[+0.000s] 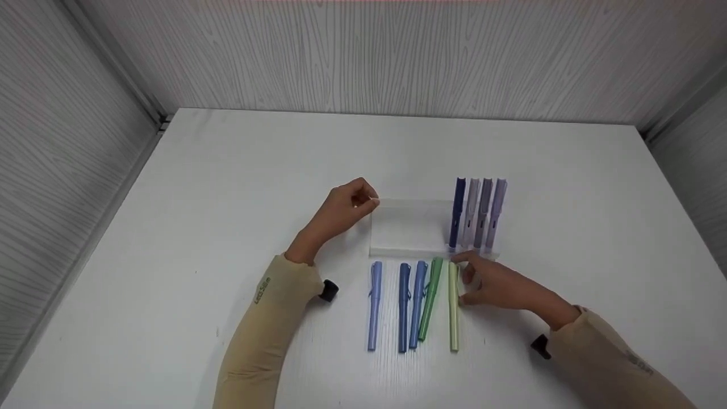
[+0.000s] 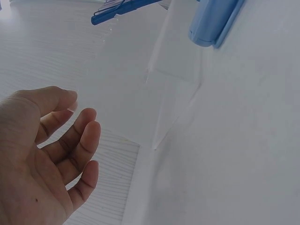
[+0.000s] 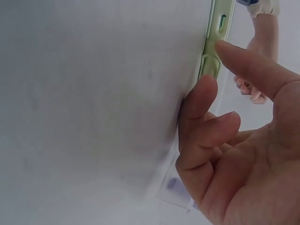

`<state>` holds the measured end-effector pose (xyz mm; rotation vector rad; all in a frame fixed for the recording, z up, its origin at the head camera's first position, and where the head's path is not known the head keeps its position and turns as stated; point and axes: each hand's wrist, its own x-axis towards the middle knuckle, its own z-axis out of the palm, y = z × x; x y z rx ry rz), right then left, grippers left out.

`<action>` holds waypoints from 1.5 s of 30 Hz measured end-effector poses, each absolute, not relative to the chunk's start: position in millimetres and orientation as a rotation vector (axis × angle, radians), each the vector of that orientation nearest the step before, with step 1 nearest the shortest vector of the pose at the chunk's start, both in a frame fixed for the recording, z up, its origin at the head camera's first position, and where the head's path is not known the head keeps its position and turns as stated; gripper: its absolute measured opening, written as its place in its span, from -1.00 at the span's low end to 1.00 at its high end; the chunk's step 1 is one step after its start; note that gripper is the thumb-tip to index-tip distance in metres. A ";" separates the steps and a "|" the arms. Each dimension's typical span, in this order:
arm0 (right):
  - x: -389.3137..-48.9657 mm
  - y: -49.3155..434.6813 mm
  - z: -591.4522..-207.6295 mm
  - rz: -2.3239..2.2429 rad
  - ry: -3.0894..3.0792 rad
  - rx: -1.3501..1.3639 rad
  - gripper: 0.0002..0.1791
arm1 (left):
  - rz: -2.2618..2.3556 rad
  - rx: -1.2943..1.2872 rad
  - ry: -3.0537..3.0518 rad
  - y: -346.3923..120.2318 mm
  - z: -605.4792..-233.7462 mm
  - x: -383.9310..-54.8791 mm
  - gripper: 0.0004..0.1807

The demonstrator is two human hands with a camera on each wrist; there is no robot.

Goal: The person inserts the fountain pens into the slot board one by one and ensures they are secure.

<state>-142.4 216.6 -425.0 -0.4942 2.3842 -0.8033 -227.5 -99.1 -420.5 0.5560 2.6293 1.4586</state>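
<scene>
The clear pen stand (image 1: pixel 412 250) stands on the white table. At its far left corner my left hand (image 1: pixel 349 204) pinches the clear edge between thumb and index finger. A pale green pen (image 1: pixel 454 318) lies flat in front of the stand, cap end away from me. My right hand (image 1: pixel 500 284) is at this pen, index fingertip by the cap end and thumb against the side. In the right wrist view the thumb (image 3: pixel 234 54) and index finger overlap the pen around its clip, with a gap between the fingertips.
Dark and light purple pens (image 1: pixel 485 213) stand upright in the stand's right part. Left of the pale green pen lie a green pen (image 1: pixel 430 301), a medium blue pen (image 1: pixel 418 307), a dark blue pen (image 1: pixel 404 309) and a periwinkle pen (image 1: pixel 374 309). Grained panels (image 1: pixel 363 57) enclose the table.
</scene>
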 end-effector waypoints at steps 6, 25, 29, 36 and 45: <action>-143.5 214.3 -423.6 -0.792 2.383 -0.500 -0.18 | 1.473 0.540 2.609 -98.5 -421.2 -228.3 -0.84; -143.6 216.3 -423.4 -0.808 2.371 -0.493 -0.24 | 1.457 0.548 2.641 -97.1 -421.8 -229.5 -0.83; -141.8 218.8 -422.2 -0.823 2.370 -0.525 -0.26 | 1.459 0.548 2.640 -97.6 -421.7 -228.5 -0.83; -139.1 224.7 -420.4 -0.855 2.377 -0.557 -0.28 | 1.455 0.588 2.648 -98.6 -421.5 -228.0 -0.83; -139.1 230.5 -413.5 -0.975 2.393 -0.508 -0.28 | 1.447 0.583 2.659 -98.5 -422.2 -227.6 -0.83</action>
